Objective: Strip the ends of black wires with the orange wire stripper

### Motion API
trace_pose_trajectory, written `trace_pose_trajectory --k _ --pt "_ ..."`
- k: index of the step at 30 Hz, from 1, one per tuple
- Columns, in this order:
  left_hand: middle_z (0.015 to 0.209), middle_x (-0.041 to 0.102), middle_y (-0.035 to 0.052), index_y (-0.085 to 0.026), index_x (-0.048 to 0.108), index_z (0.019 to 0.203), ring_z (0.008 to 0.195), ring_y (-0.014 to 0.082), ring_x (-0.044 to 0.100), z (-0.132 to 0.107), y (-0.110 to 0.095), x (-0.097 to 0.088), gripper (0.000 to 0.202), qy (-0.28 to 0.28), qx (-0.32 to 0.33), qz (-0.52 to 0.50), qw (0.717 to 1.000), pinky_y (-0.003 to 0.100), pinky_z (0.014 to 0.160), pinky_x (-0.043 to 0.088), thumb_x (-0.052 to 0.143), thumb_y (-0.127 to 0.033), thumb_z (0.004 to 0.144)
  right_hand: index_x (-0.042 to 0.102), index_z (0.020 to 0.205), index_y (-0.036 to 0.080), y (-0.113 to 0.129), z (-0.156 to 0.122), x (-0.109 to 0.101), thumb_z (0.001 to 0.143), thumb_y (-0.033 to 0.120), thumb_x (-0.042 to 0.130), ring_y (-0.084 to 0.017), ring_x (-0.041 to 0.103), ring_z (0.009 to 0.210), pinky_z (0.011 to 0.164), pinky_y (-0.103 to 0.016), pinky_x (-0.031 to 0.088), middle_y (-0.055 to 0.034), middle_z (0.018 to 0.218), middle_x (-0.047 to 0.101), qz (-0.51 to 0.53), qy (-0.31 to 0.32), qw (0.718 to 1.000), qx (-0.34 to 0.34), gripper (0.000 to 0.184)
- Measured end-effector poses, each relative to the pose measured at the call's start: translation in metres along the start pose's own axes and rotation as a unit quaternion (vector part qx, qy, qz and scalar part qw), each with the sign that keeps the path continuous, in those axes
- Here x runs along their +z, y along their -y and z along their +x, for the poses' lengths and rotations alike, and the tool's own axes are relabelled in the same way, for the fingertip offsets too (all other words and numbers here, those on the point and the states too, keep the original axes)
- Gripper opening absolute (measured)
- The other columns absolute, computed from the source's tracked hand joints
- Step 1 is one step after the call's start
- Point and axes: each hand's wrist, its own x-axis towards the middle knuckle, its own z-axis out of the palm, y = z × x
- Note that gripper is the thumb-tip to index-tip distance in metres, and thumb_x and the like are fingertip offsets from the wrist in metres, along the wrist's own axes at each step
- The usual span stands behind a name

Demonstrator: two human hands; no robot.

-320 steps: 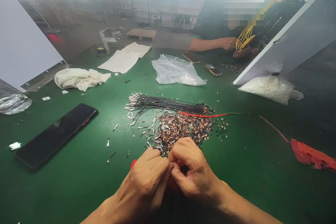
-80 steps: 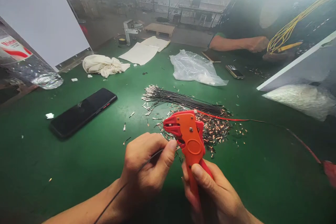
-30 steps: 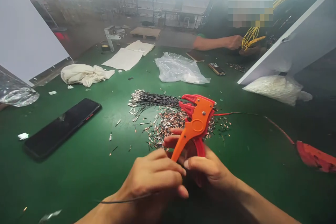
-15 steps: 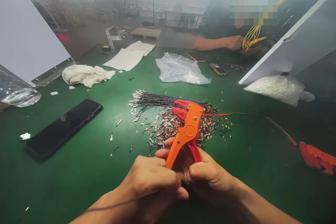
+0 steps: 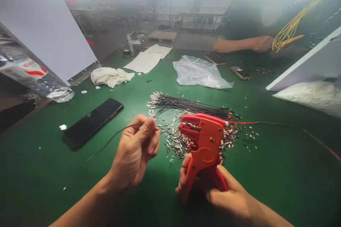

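Note:
Between thumb and fingers, my left hand [image 5: 137, 149] pinches a thin black wire [image 5: 113, 137], whose tail hangs down to the left. My right hand [image 5: 226, 193] is wrapped round the handles of an orange and red wire stripper [image 5: 206, 145]. Its jaws point left, towards the left hand, with a gap between the two. Behind the tool lies a bundle of black wires [image 5: 186, 103] with metal terminals at the left ends. A heap of short wire scraps [image 5: 177, 142] with bare copper and metal ends spreads under the bundle and the stripper.
A black phone [image 5: 93, 122] lies on the green table at left. A water bottle [image 5: 39, 78], a crumpled white cloth [image 5: 112, 77], paper [image 5: 145, 61] and a clear plastic bag [image 5: 199, 72] are farther back. Opposite, a co-worker's hand [image 5: 262, 43] holds yellow wires [image 5: 290, 35].
My left hand has moved left and up, away from the stripper's handles, and the wire in it now shows clearly. The stripper stands more upright and lower. The view has turned slightly left.

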Motion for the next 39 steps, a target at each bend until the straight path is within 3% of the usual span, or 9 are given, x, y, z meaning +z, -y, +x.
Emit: trace_pose_trajectory --k 8,18,25,31,36,39 --pt "0.046 0.021 -0.0104 -0.022 0.057 0.075 0.043 0.0056 0.016 0.0 0.007 -0.003 0.027 0.023 0.007 -0.006 1.0 0.018 0.04 0.018 0.07 -0.044 0.083 0.063 0.109 0.02 -0.003 0.0 0.002 0.084 0.024 0.072 -0.022 0.061 0.092 0.09 -0.043 0.047 -0.0077 0.099 0.063 -0.055 -0.009 0.997 0.058 0.027" --pt "0.046 0.02 -0.0107 -0.021 0.057 0.075 0.042 0.0047 0.016 0.002 0.008 -0.004 0.027 0.009 0.024 0.001 1.0 0.017 0.04 0.019 0.071 -0.044 0.082 0.063 0.106 0.02 -0.007 -0.002 0.003 0.09 0.021 0.063 -0.019 0.06 0.087 0.085 -0.037 0.048 -0.0071 0.098 0.062 -0.061 -0.01 0.997 0.043 0.016" --pt "0.047 0.018 -0.0101 -0.022 0.058 0.073 0.043 0.0055 0.015 0.003 0.009 -0.004 0.026 0.02 0.022 0.012 0.999 0.018 0.04 0.018 0.07 -0.043 0.083 0.059 0.119 0.021 -0.005 -0.006 -0.003 0.084 0.032 0.07 -0.022 0.058 0.091 0.084 -0.037 0.045 -0.0084 0.1 0.062 -0.05 0.017 0.999 0.005 0.039" --pt "0.046 0.019 -0.0101 -0.022 0.059 0.073 0.042 0.0055 0.015 0.003 0.007 -0.004 0.024 0.019 0.044 0.033 0.998 0.019 0.04 0.018 0.069 -0.042 0.083 0.062 0.113 0.022 -0.003 -0.005 -0.002 0.085 0.026 0.07 -0.019 0.056 0.09 0.084 -0.034 0.043 -0.0064 0.1 0.06 -0.016 0.009 1.0 0.02 0.03" --pt "0.046 0.019 -0.0102 -0.023 0.059 0.073 0.042 0.0055 0.015 0.003 0.007 -0.004 0.024 0.021 0.05 0.041 0.998 0.019 0.039 0.017 0.07 -0.042 0.082 0.058 0.116 0.021 0.0 -0.003 -0.003 0.087 0.034 0.067 -0.018 0.053 0.088 0.081 -0.033 0.041 -0.0074 0.101 0.058 -0.047 0.034 0.998 -0.001 0.033" --pt "0.045 0.02 -0.0101 -0.023 0.058 0.072 0.042 0.0056 0.015 0.004 0.007 -0.005 0.025 0.021 0.045 0.045 0.998 0.019 0.04 0.017 0.07 -0.042 0.083 0.058 0.108 0.018 0.006 -0.001 0.001 0.089 0.038 0.064 -0.016 0.048 0.079 0.073 -0.031 0.039 -0.0065 0.091 0.056 -0.089 0.043 0.995 0.001 0.029"
